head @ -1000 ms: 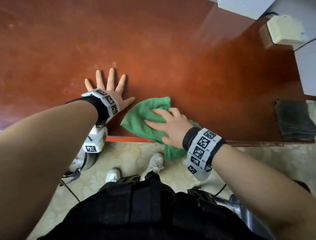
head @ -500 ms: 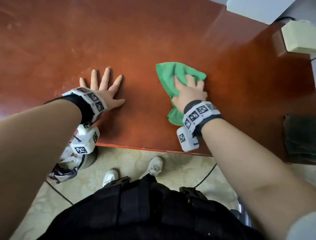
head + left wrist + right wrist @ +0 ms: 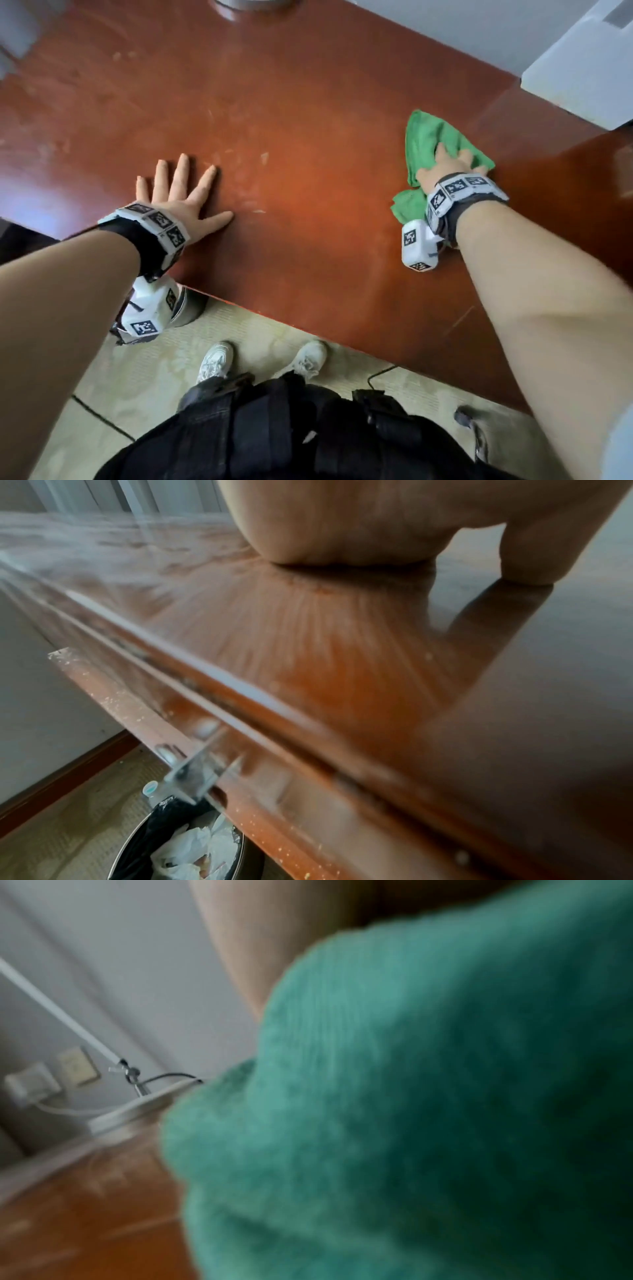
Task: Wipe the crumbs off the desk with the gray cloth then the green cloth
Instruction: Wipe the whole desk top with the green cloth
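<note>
The green cloth (image 3: 427, 137) lies bunched on the red-brown desk (image 3: 308, 102), far to the right. My right hand (image 3: 445, 164) presses down on it with the fingers laid over the top. The right wrist view is filled by the blurred green cloth (image 3: 411, 1123). My left hand (image 3: 178, 192) rests flat on the desk near its front edge with the fingers spread, holding nothing; the left wrist view shows its palm (image 3: 342, 520) on the wood. A few pale crumbs (image 3: 263, 157) lie between the hands. The gray cloth is out of view.
A trash bin (image 3: 181, 845) with crumpled paper stands on the floor under the desk's front edge. A white box (image 3: 582, 68) sits at the far right corner. A lamp base (image 3: 137, 1112) and its cable stand at the back of the desk.
My right hand has slid the green cloth from the front edge away and to the right across the desk. The left hand has stayed flat in place.
</note>
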